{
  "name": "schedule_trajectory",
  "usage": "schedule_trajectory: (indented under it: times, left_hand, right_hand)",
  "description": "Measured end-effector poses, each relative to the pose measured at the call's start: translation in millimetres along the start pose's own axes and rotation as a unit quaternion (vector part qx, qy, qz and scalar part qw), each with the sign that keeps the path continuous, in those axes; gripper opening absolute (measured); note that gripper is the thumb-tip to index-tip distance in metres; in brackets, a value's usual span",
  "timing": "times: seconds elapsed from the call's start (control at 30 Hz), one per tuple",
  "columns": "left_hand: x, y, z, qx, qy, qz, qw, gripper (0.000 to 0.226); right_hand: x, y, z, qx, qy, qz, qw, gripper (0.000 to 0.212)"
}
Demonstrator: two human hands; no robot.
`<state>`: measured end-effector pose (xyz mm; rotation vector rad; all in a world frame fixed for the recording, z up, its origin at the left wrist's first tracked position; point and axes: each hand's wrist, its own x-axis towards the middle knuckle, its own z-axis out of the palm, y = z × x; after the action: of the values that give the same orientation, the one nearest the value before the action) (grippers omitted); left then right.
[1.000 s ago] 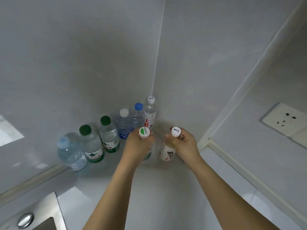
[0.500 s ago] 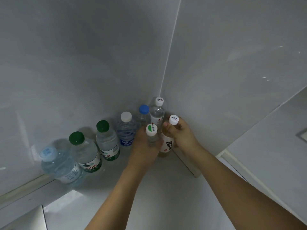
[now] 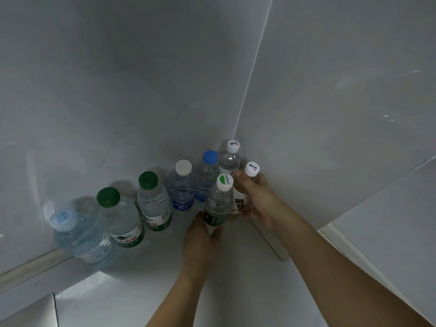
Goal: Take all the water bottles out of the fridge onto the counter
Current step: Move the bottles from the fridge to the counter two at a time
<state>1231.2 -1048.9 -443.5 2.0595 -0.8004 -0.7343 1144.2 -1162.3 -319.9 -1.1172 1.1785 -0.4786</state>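
Bottles (image 3: 181,185) are lining the tabletop (image 3: 236,267); both hands are gripping two more: left hand (image 3: 203,234), right hand (image 3: 257,197).

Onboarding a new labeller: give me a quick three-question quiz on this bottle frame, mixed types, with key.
1. True or false: both hands hold a bottle.
2. How many bottles stand along the wall untouched by either hand?
3. Which cap has a green leaf mark? A) the one in the left hand B) the one in the right hand

Key
1. True: the left hand grips the clear bottle, the right hand the white-label bottle.
2. Six, from the pale-blue-cap bottle to the corner bottle.
3. A
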Motion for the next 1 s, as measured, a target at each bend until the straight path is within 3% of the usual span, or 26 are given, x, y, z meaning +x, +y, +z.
schedule_trajectory:
  times: [0.1, 0.17, 0.3, 0.4, 0.47, 0.5, 0.63, 0.8, 1.0]
  left_hand:
    - [9.9, 0.4, 3.7, 0.021, 0.015, 0.011, 1.000, 0.047]
    - [12.5, -2.8, 7.6, 0.038, 0.029, 0.012, 0.999, 0.051]
    - [14.2, -10.1, 14.7, 0.067, 0.041, 0.014, 0.997, 0.059]
    - [17.8, -4.5, 9.0, 0.056, 0.009, 0.010, 0.998, 0.053]
    - [19.9, 1.9, 2.1, 0.072, -0.018, -0.003, 0.997, 0.053]
    - [19.7, 4.7, -0.9, 0.085, -0.030, -0.010, 0.996, 0.055]
    - [1.9, 12.9, -11.2, 0.091, -0.024, -0.043, 0.995, 0.057]
    - [-55.7, 33.4, -12.9, 0.205, 0.003, 0.082, 0.975, 0.061]
    - [-133.1, 78.9, 17.9, 0.258, -0.140, 0.274, 0.916, 0.061]
  right_hand:
    - [5.3, -6.6, 5.3, -0.021, 0.010, -0.021, 0.999, 0.032]
    - [7.0, -7.9, 0.5, -0.036, 0.002, -0.025, 0.999, 0.030]
    - [6.4, 1.9, -4.6, -0.055, -0.003, -0.009, 0.998, 0.052]
    - [5.3, 10.4, 1.1, -0.054, 0.012, 0.014, 0.998, 0.101]
    - [3.2, 20.1, -2.2, -0.029, 0.035, 0.020, 0.999, 0.109]
    - [-2.7, 23.0, -5.8, -0.016, 0.048, 0.022, 0.998, 0.104]
    - [-45.2, 36.8, -23.6, -0.006, 0.115, 0.012, 0.993, 0.052]
    - [-130.5, 79.2, -63.5, -0.193, 0.152, -0.004, 0.969, 0.059]
    - [-229.0, 110.5, -122.3, -0.333, 0.200, -0.002, 0.921, 0.064]
